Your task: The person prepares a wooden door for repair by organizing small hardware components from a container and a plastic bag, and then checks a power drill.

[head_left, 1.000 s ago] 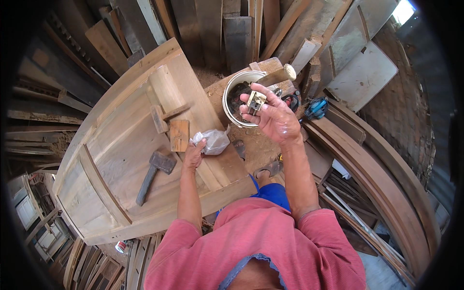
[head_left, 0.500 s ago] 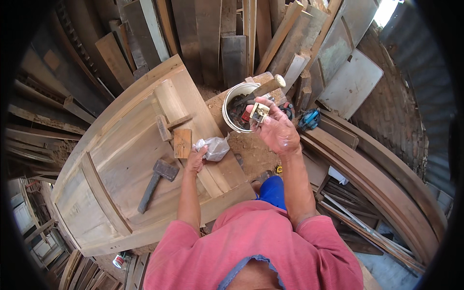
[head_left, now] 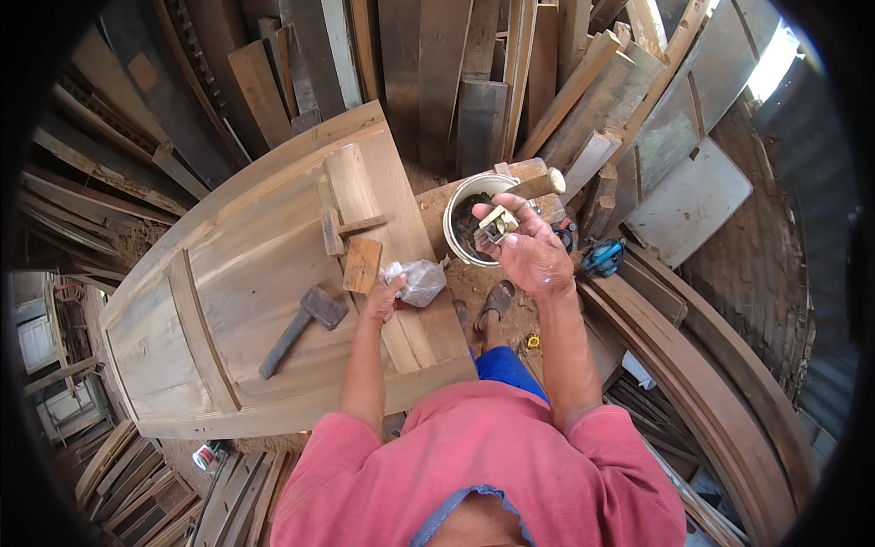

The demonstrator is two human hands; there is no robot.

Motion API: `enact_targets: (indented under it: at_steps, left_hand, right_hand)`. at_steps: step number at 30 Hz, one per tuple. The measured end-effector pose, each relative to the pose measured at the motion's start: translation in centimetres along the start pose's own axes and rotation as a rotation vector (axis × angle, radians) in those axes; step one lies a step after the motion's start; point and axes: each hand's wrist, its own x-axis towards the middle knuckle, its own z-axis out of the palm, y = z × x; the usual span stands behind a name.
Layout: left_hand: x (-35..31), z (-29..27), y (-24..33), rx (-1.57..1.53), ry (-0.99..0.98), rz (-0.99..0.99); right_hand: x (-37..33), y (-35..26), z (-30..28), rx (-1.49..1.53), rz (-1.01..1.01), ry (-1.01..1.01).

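My right hand (head_left: pixel 531 258) is raised above the bucket's near rim, thumb and fingers curled round a small brass-coloured metal fitting (head_left: pixel 499 224) with a dark opening. I cannot make out its exact kind. My left hand (head_left: pixel 384 298) grips a crumpled clear plastic bag (head_left: pixel 421 282) over the wooden door panel (head_left: pixel 264 273). Beside that hand lies a wooden block (head_left: pixel 363 265). A wooden marking gauge (head_left: pixel 334 231) rests just beyond the block. Farther left on the panel is a dark-headed mallet (head_left: pixel 324 307). What the bag contains is not clear.
A white bucket (head_left: pixel 449 221) of tools stands beyond my right hand, a wooden handle (head_left: pixel 536 186) across its rim. A blue power tool (head_left: pixel 602 258) sits to the right by long curved boards (head_left: pixel 693 365). A yellow tape measure (head_left: pixel 533 341) lies near my sandalled foot (head_left: pixel 498 301). Planks lean behind.
The view has shifted, so the panel and bucket appear farther right. My right hand has turned slightly, still holding the fitting. My left hand keeps the plastic bag. More of my foot shows.
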Motion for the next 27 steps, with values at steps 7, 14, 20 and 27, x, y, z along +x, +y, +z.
enact_targets:
  at_steps: [7,14,20,27]
  left_hand:
    - [-0.3,1.1,-0.7,0.039,0.119,0.085]
    - [0.0,0.6,-0.9,0.056,0.145,0.078]
    - [0.1,1.3,-0.9,0.062,0.214,0.104]
    - [0.0,1.1,-0.8,0.034,0.225,0.085]
  right_hand:
    - [0.9,-1.6,-1.0,-0.059,0.080,0.107]
    - [1.3,-2.3,-2.1,-0.074,0.081,0.138]
    - [1.1,-2.8,-3.0,-0.076,0.096,0.144]
    - [0.9,-3.2,-3.8,-0.107,0.083,0.134]
